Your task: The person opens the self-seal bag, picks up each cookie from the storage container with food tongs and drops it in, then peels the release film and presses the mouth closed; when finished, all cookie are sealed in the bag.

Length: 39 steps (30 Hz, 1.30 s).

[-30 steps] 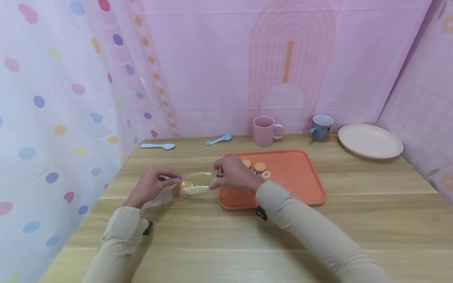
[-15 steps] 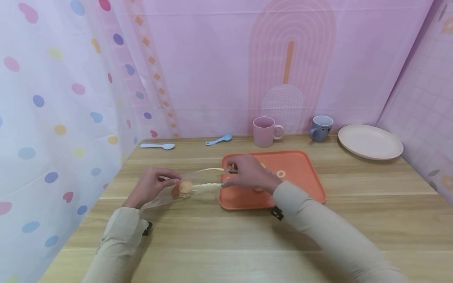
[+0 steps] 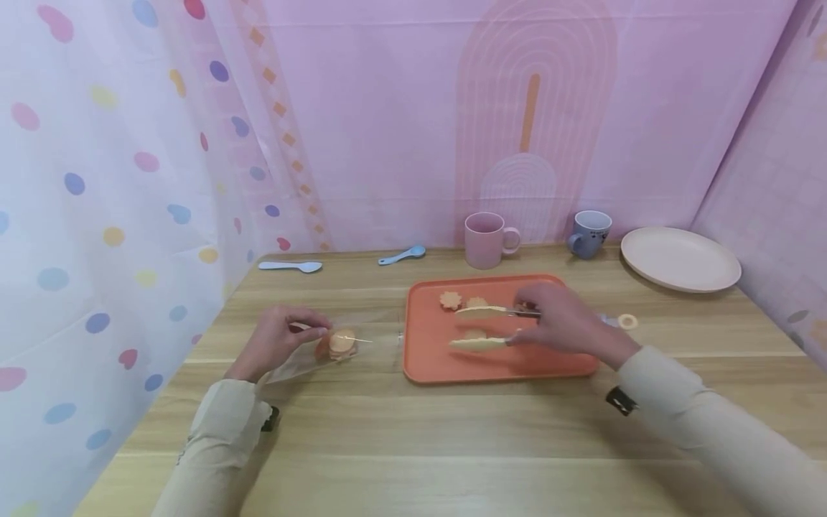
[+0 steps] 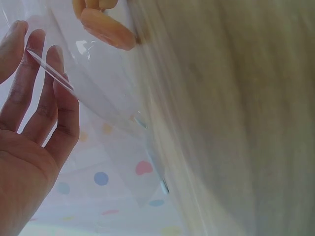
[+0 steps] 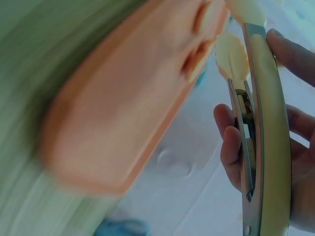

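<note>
Cookies (image 3: 342, 343) in clear bag (image 3: 382, 343) and on orange tray (image 3: 428, 360)

Left of the tray, the left hand (image 3: 279, 339) pinches the bag. Over the tray, the right hand (image 3: 568, 322) grips tongs (image 5: 271, 132), tips parted. A pink mug (image 3: 484, 244) and a blue mug (image 3: 591, 235) stand behind the tray.

A wood-grain table (image 3: 388, 445) carries two spoons (image 3: 284, 266) (image 3: 402, 255), two mugs (image 3: 483, 248) (image 3: 589, 238), a plate (image 3: 680, 260), an orange tray (image 3: 530, 365) and, seemingly, a clear bag (image 3: 382, 350).

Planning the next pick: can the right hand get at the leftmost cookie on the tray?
Probably yes: the right hand holds spread tongs over the tray, and nothing appears to cover that cookie.
</note>
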{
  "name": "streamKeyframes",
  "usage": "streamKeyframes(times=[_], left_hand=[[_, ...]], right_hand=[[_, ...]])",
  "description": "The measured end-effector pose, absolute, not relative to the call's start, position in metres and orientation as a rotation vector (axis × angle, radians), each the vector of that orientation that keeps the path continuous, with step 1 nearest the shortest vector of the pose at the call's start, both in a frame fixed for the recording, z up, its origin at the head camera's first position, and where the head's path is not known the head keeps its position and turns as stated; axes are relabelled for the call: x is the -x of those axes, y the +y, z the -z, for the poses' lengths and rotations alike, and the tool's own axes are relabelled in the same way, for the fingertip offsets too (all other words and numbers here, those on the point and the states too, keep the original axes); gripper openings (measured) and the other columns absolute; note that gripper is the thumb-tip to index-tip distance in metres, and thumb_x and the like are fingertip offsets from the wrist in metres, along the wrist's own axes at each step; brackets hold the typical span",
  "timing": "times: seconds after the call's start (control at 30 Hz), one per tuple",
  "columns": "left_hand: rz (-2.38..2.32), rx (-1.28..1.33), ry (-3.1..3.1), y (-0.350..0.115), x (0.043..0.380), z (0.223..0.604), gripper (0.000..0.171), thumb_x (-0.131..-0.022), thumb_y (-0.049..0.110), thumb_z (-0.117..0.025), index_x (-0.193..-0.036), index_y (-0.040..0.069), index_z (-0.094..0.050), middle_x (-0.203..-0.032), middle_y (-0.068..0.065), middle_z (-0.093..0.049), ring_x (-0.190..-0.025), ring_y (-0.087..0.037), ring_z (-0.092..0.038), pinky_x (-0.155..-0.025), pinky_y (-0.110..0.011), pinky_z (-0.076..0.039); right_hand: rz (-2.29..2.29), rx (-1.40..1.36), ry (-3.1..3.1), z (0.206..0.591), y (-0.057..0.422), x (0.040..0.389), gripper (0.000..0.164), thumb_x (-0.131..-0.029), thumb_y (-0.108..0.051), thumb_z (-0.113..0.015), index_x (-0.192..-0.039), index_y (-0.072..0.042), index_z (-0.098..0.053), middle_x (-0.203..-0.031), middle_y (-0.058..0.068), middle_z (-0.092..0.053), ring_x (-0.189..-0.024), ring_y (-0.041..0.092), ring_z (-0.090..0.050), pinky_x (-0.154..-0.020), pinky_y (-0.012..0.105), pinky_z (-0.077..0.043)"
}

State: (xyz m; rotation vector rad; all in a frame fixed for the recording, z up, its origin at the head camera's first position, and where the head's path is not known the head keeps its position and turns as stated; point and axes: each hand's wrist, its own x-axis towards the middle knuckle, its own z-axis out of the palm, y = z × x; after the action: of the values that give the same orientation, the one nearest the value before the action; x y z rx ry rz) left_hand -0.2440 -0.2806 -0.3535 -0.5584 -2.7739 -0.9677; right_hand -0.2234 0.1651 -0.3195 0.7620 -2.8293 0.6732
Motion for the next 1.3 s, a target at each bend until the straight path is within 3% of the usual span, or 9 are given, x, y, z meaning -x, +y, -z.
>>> streamKeyframes(times=[0.3,1.07,1.3], left_hand=[[0.914,0.569,-2.775,-0.279,0.247,0.358,0.010,-0.080,0.017,-0.072,-0.090,0.017,-0.074,-0.092,0.003,-0.073,-0.091,-0.012,-0.065,-0.069,-0.016,-0.055],[0.924,0.559,-2.775,-0.280,0.241,0.357,0.010,-0.079,0.016,-0.072,-0.088,0.022,-0.074,-0.092,0.003,-0.073,-0.090,-0.008,-0.065,-0.069,-0.016,-0.055],[0.970,0.572,-2.768,-0.282,0.240,0.356,0.012,-0.080,0.012,-0.071,-0.090,0.018,-0.073,-0.095,0.000,-0.073,-0.090,-0.008,-0.065,-0.068,-0.016,-0.055]], right_hand=[[-0.640,-0.715,-2.863,0.325,0.198,0.214,0.037,-0.061,-0.037,-0.084,-0.084,-0.015,-0.065,-0.076,0.001,-0.064,-0.065,0.011,-0.052,-0.058,0.024,-0.042],[-0.681,-0.749,-2.826,0.335,0.182,0.219,0.030,-0.062,-0.041,-0.083,-0.073,-0.022,-0.062,-0.060,-0.008,-0.053,-0.059,0.009,-0.044,-0.052,0.022,-0.035],[-0.728,-0.792,-2.751,0.332,0.173,0.219,0.028,-0.062,-0.039,-0.083,-0.071,-0.024,-0.062,-0.058,-0.009,-0.050,-0.057,0.007,-0.044,-0.050,0.021,-0.035]])
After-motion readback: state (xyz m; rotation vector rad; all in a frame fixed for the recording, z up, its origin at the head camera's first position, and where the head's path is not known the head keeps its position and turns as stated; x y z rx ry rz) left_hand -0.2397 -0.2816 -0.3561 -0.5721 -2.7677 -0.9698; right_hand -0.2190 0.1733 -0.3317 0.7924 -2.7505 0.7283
